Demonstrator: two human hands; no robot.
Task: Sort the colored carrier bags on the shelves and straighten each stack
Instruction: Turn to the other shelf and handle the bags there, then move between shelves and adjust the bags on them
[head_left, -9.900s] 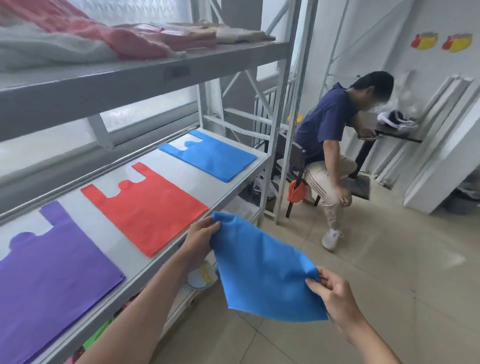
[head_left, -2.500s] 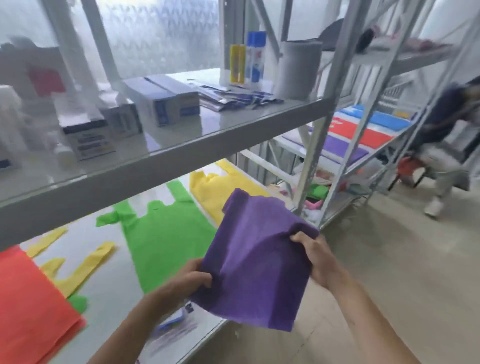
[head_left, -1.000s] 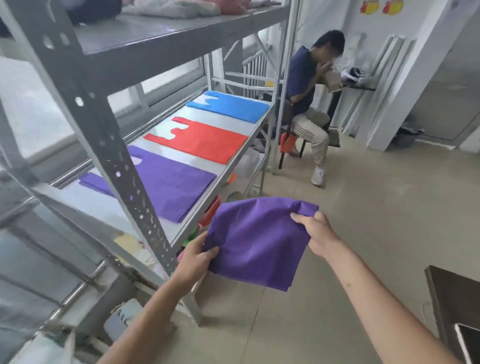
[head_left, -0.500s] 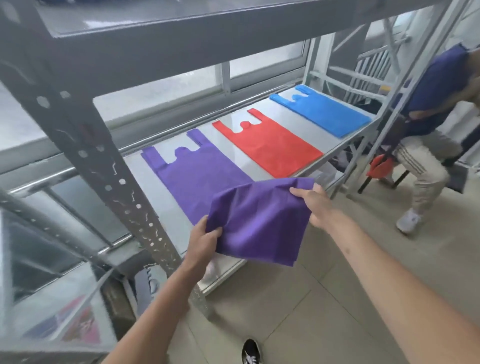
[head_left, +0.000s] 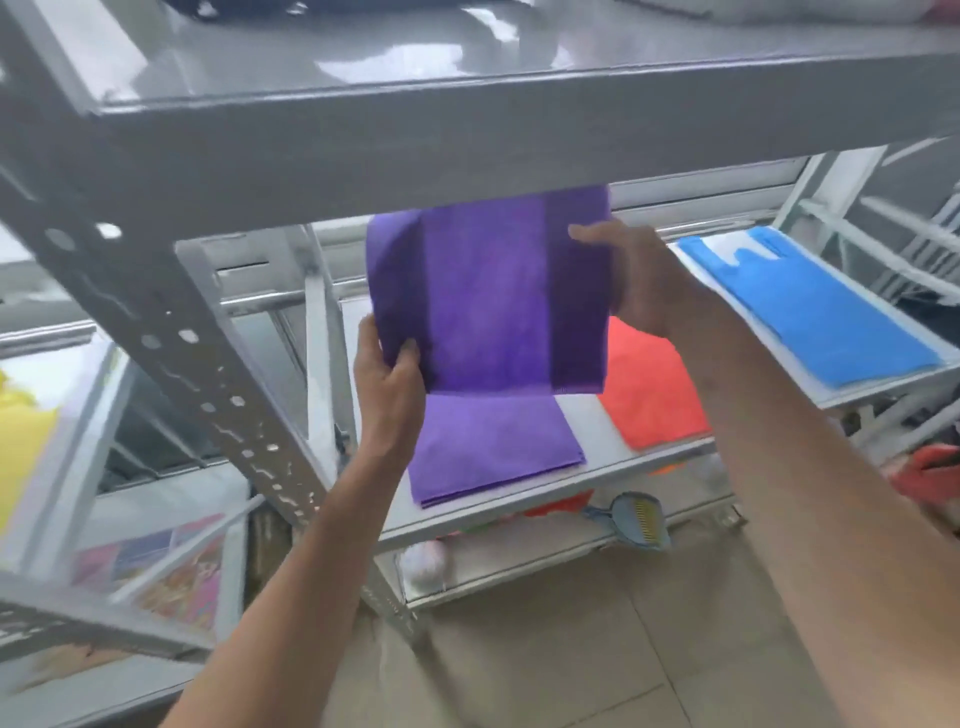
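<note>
Hands, left (head_left: 387, 384) and right (head_left: 631, 283), pinch my purple bag (head_left: 491, 296) above the purple stack (head_left: 493, 447); next, lay it squarely on top.

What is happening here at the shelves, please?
A person is sorting coloured carrier bags. The left hand and right hand hold a purple bag up, just above the purple stack on the shelf. The red stack and blue stack lie further right.
</note>
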